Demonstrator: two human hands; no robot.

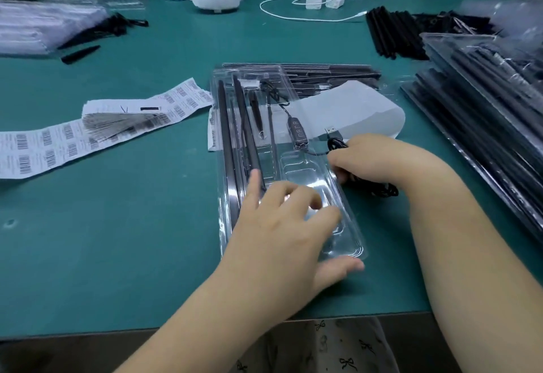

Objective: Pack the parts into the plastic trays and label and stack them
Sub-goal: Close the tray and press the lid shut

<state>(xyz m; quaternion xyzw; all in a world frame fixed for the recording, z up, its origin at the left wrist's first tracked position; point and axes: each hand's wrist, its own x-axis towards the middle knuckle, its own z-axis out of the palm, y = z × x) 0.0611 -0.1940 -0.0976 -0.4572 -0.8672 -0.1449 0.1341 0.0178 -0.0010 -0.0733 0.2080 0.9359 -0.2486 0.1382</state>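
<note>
Green matting (117,240) covered the bench, where a clear moulded plastic tray (349,243) lay lengthwise. Left hand (282,225) pressed it flat, fingers spread. Right hand (379,158) gripped the coiled black USB cable (338,144) beside its empty pocket; coiling tightly before seating would probably help.

Clear plastic tray (349,243) flat on table, black rods (224,125) slotted left, cable (335,144) trailing out.
</note>
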